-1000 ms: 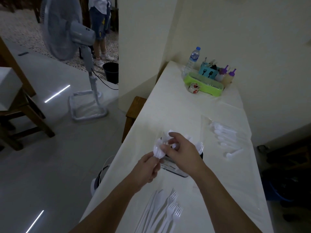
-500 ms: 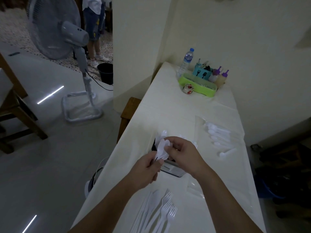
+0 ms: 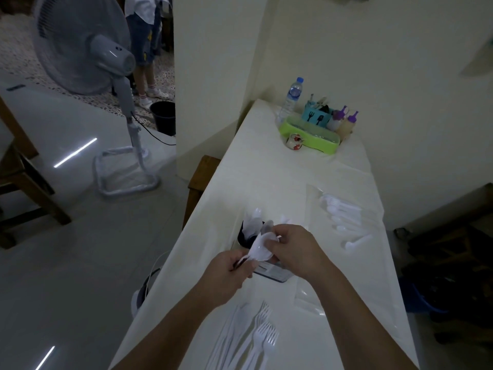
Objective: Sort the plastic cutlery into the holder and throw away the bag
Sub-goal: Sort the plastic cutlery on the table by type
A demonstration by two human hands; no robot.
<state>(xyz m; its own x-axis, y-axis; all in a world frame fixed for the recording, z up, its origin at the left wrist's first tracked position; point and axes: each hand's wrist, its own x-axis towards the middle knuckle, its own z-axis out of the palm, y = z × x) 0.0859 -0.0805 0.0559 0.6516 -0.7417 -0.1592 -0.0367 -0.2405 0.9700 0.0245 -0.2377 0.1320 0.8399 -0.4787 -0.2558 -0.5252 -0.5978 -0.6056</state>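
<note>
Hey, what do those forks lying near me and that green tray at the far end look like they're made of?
Forks: white plastic, likely; thin, slightly translucent tines with a soft sheen. Green tray: probably moulded plastic; bright lime colour, rounded glossy rim. The dim light leaves the finish of both uncertain.

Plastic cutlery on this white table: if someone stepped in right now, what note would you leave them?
Left hand grips the handles of a white plastic spoon bunch; right hand pinches its bowls.
Dark cutlery holder sits just behind the hands, some white spoons already standing in it.
Left: white plastic forks lie nearest on the table; the clear plastic bag to the right holds more pieces and is not yet binned.
</note>
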